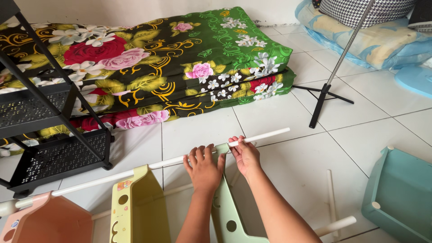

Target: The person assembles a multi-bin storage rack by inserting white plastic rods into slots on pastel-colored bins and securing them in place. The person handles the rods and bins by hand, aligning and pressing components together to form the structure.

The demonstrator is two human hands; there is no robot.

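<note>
A long white pole (265, 135) runs level across the floor area, threaded through the tops of a pink panel (45, 220), a yellow panel (135, 202) and a pale green panel (225, 207). My left hand (204, 168) grips the top edge of the green panel where the pole passes through it. My right hand (244, 155) pinches the pole just right of that panel. The pole's free end sticks out to the right.
A black metal rack (54, 130) stands at left. A folded floral mattress (157, 67) lies behind. A black tripod stand (324, 96) rises at right, with a teal plastic shelf tray (400, 193) and loose white poles (333, 202) on the tiled floor.
</note>
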